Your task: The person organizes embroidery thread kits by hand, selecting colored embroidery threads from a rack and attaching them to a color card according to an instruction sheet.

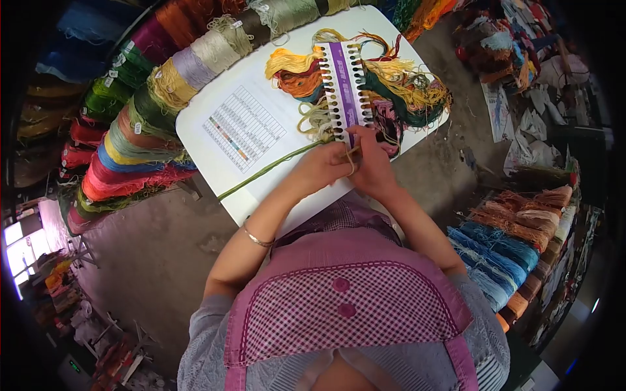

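On the white board, a thread card (342, 88) with a purple stripe has holes down both long edges, with skeins of coloured thread (300, 81) looped through them. My left hand (323, 168) is closed in a pinch at the card's near end, on a thin tan thread (353, 156). Against it, my right hand (373, 163) is also closed around the thread, its upper fingers touching the card's near end. A long green thread bundle (274, 166) runs from the card's lower left corner to the board's left edge. The fingertips partly hide one another.
A printed chart (244, 127) with a coloured column lies on the white board (202, 159). Thick rolls of coloured yarn (173, 85) line the board's left and far sides. Blue yarn hanks (492, 260) and brown ones (521, 215) are stacked at right. Tangled yarn (502, 49) lies farther back.
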`<action>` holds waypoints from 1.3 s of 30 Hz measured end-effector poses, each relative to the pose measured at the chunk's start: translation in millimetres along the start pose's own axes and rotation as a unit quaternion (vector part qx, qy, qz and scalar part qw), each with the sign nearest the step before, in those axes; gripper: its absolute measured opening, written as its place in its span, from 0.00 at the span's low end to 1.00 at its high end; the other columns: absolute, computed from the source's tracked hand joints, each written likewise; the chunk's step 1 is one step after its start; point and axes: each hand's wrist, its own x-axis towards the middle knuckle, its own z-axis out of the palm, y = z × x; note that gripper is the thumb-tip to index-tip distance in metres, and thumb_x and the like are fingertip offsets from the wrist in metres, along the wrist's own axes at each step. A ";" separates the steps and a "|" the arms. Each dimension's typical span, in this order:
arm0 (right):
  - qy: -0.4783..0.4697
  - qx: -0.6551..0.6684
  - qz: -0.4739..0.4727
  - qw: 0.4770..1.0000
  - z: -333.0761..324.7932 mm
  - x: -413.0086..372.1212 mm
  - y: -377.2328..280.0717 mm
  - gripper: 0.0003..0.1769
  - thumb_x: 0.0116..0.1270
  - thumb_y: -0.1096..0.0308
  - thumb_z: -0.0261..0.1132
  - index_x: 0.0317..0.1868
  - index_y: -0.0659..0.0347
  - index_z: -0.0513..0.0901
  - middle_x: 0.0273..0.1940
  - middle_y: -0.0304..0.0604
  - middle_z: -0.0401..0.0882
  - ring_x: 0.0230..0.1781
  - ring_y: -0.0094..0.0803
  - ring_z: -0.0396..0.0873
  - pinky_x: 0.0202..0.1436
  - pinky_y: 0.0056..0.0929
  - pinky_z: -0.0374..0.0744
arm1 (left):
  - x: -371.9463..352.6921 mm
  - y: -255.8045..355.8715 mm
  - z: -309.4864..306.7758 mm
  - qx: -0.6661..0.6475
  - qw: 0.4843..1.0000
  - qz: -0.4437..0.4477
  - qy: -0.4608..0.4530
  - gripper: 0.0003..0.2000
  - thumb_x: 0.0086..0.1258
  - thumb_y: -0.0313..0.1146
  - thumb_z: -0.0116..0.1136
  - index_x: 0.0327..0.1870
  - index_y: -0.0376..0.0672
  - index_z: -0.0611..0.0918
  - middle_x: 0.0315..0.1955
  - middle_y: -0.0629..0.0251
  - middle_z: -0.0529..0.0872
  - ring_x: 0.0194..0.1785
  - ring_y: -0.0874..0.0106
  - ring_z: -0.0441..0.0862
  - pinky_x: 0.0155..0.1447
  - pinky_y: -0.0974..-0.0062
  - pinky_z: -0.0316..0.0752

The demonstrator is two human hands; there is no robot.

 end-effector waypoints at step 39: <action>0.178 -0.149 -0.245 0.941 -300.0 18.0 138.5 0.08 0.60 0.70 0.60 0.41 0.55 0.79 0.40 0.42 0.75 0.45 0.39 0.76 0.45 0.34 0.77 | -50.9 -77.4 -123.8 0.365 0.530 -0.352 0.680 0.36 0.53 0.50 0.73 0.60 0.39 0.75 0.54 0.50 0.82 0.56 0.49 0.79 0.60 0.56 0.73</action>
